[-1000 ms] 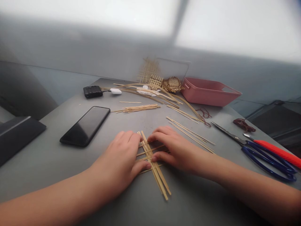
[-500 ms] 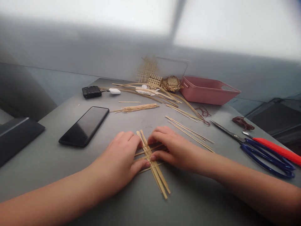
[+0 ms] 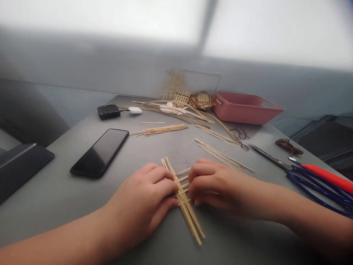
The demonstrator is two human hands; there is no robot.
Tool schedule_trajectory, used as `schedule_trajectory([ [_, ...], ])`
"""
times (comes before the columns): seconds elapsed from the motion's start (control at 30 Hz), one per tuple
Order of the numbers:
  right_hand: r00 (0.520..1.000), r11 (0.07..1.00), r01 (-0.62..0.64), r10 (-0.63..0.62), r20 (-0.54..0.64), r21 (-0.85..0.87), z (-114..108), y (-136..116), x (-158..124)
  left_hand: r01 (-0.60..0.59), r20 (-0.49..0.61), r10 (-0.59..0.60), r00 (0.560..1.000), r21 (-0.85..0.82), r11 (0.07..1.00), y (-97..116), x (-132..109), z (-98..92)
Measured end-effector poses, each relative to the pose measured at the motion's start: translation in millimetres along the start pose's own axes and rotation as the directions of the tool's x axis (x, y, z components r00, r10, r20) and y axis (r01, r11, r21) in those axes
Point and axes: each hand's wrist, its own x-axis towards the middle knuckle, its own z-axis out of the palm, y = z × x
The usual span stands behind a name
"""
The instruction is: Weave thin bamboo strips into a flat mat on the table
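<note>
Flat bamboo strips [image 3: 190,215] lie crossed and interlaced on the grey table between my hands. Several long ones run from upper left to lower right, with shorter crosswise strips passing over and under them. My left hand [image 3: 154,195] rests on the left side of the weave, its fingers and thumb closed on the strips near the crossing. On the right side, my right hand [image 3: 212,184] has curled fingers around the ends of the crosswise strips. Its fingertips partly hide those ends.
A black phone [image 3: 100,152] lies to the left. Thin bamboo sticks [image 3: 165,129] lie beyond my hands. Scissors [image 3: 286,167] and a red-handled cutter [image 3: 325,175] are at right. At the back stand a pink basket [image 3: 245,110] and woven pieces [image 3: 202,100]; a black power bank [image 3: 108,111] sits back left.
My right hand has shifted right, off the long strips, uncovering more of the crosswise ones. My left fingers have moved slightly right, onto the crossing. The view has tilted a little.
</note>
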Motion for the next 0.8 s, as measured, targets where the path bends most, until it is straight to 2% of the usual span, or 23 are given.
schedule_trajectory([
  [0.1, 0.999, 1.0, -0.008, 0.007, 0.042, 0.013, 5.0, 1.8, 2.4, -0.018, -0.011, 0.017, 1.0, -0.027, 0.999, -2.7, -0.3, 3.7],
  [0.67, 0.999, 0.999, -0.034, 0.033, 0.028, 0.041, 6.9, -0.4, 1.3, -0.04, -0.001, 0.04, 0.999, 0.037, 0.998, -0.2, -0.4, 6.0],
  [0.8, 0.999, 0.998, -0.037, 0.036, 0.021, 0.055, 4.9, -1.3, -0.4, -0.037, -0.069, 0.04, 0.997, 0.047, 0.998, -0.1, 0.6, -1.5],
])
